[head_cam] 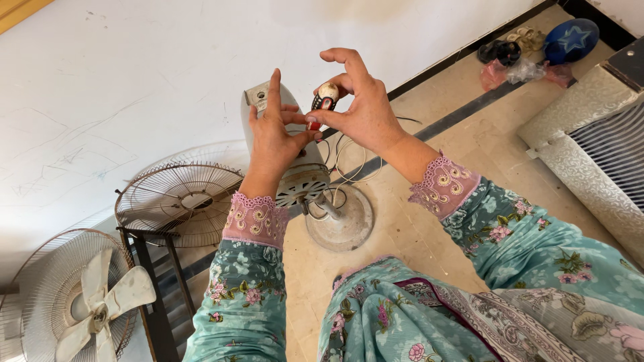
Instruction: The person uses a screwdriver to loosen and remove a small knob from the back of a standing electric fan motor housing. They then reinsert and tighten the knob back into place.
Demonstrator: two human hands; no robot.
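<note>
Near the centre of the frame, the left hand point(272, 137) is pressing flat, fingers extended, against the grey fan motor point(295, 157), which is standing on its round base point(342, 221) on the floor. The right hand point(359, 110) is pinching a small red-and-black screwdriver point(323, 104) at the motor's top, fingers closed around it. The tool could slip off, since the grip is only fingertip-light, and the unguarded motor could tip.

Teal sleeves point(245, 302) with pink flowers end in pink lace cuffs point(255, 220). The fan motor point(298, 175) is grey-white, the screwdriver handle point(323, 106) red and black, the fan blades point(100, 303) cream, the floor point(429, 234) beige, the ball point(571, 39) blue with a star.
</note>
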